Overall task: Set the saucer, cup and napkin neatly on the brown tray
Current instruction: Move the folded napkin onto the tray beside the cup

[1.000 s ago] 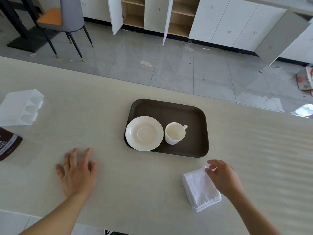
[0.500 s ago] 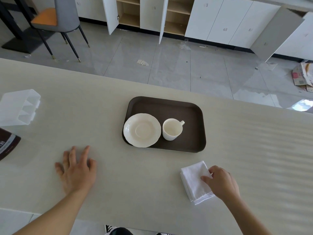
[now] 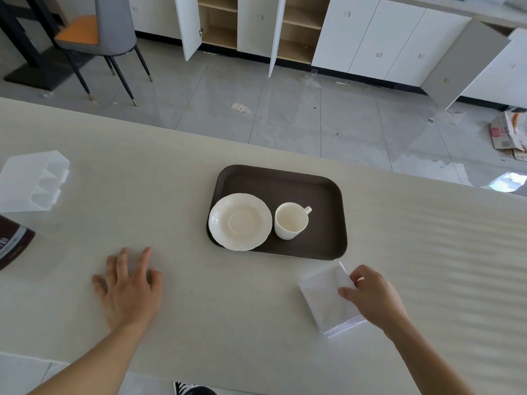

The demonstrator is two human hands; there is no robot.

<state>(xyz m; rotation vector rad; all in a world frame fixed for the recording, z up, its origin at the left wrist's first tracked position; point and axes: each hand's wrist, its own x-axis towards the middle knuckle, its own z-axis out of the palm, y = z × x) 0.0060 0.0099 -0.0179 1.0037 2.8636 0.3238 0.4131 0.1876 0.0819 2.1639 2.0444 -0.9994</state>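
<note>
Right hand pinching folded white napkin lower right, off brown tray; left hand spread flat, lower left.

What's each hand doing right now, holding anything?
Left hand: open, flat on the table, holding nothing.
Right hand: fingers closed on the edge of the napkin, which lies on the table.

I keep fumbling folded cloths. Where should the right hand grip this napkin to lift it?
Probably the napkin's right edge, where the right hand already rests: it lies flat in stacked folds, so pinching the whole stack from that side, thumb over and fingers under, should keep it together.
</note>
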